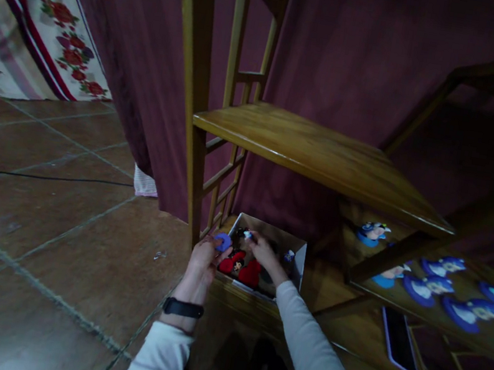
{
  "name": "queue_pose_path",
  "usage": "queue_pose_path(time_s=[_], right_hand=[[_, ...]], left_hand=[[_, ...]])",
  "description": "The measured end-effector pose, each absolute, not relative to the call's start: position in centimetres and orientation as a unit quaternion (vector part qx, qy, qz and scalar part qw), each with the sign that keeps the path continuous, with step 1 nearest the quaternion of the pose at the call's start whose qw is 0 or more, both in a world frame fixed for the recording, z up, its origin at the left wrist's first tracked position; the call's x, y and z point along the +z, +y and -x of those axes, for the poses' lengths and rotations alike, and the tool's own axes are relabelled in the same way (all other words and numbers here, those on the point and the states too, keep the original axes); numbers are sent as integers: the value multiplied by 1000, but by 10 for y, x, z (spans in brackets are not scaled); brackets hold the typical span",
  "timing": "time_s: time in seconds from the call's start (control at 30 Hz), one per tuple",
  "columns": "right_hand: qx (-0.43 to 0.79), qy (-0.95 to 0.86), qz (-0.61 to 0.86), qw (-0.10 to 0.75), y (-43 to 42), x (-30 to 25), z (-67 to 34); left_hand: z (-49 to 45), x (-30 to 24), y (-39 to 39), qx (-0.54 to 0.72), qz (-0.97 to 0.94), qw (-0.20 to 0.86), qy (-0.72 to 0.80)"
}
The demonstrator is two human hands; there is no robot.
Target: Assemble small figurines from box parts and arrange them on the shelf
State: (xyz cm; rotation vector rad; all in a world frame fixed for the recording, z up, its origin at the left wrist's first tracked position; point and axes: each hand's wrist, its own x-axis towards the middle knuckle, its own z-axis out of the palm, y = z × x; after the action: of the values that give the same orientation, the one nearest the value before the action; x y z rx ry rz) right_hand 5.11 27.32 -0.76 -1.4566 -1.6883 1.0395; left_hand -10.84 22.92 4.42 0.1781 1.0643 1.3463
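Two bare hands work over an open box (299,260) at the lower centre of the frame, the box resting on the bottom wooden shelf of a rack. The left hand (204,252), with a black band (183,308) at its wrist, is at the box's left side, thumb and fingers closed around the edge of a purple round piece (221,239). The right hand (264,251) reaches in over the box from the right, fingertips pinched together on a small pale piece (247,234) near the back left corner; the light is dim and the piece tiny, so its exact shape cannot be made out. Inside the box, below both hands, lie red pieces (250,273), with a small white-and-blue piece (289,255) by the right wall. At the right of the frame, several figures on round bases (429,287) stand on shelf boards, and a phone (400,342) lies below them. The step in hand appears to be handling two parts at once, one per hand. As a judgement, the next move calls for keeping both grips light and lifting the pale piece clear of the box wall without knocking the red pieces.
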Motion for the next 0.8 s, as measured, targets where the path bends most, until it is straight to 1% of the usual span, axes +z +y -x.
queue_pose_path(time_s=[0.07, 0.13, 0.2, 0.33, 0.57, 0.8], right_hand=[[543, -533, 499, 416, 250, 4, -60], [624, -443, 449, 462, 223, 14, -70], [633, -380, 449, 503, 199, 20, -79], [587, -309, 498, 559, 168, 16, -91], [526, -331, 545, 563, 165, 19, -101], [471, -421, 591, 502, 171, 27, -102]], left_hand=[[103, 43, 228, 561, -93, 684, 457], [94, 43, 224, 541, -100, 709, 442], [83, 43, 220, 528, -102, 724, 431], [62, 45, 208, 505, -121, 750, 411], [47, 44, 196, 499, -141, 759, 394], [39, 42, 194, 489, -128, 770, 388]])
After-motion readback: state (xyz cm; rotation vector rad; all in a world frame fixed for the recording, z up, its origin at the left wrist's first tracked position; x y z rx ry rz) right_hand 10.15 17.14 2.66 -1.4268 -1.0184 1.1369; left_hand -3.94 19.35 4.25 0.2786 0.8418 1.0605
